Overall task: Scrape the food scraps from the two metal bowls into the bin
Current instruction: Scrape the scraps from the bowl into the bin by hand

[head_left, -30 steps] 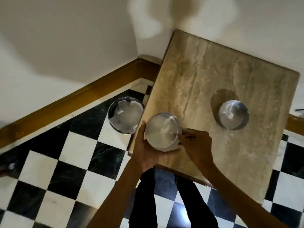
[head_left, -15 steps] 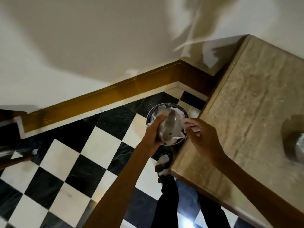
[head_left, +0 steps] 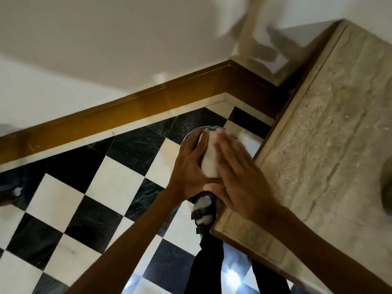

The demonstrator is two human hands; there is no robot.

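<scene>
My left hand grips a metal bowl turned bottom-up over the bin, of which only a strip of metal rim shows beyond the bowl. My right hand lies flat and blurred against the bowl's upturned base, fingers straight and together. The bowl's inside and its scraps are hidden. The second metal bowl shows only as a dark edge at the far right of the stone table.
The bin stands on a black-and-white checkered floor in the corner, beside the table's left edge. A brown skirting board runs along the white wall. My sandalled foot and dark trousers are below the hands.
The bowl has gone from the table's edge to over the bin and been turned upside down. My right hand has flattened against its base. The view has swung left.
</scene>
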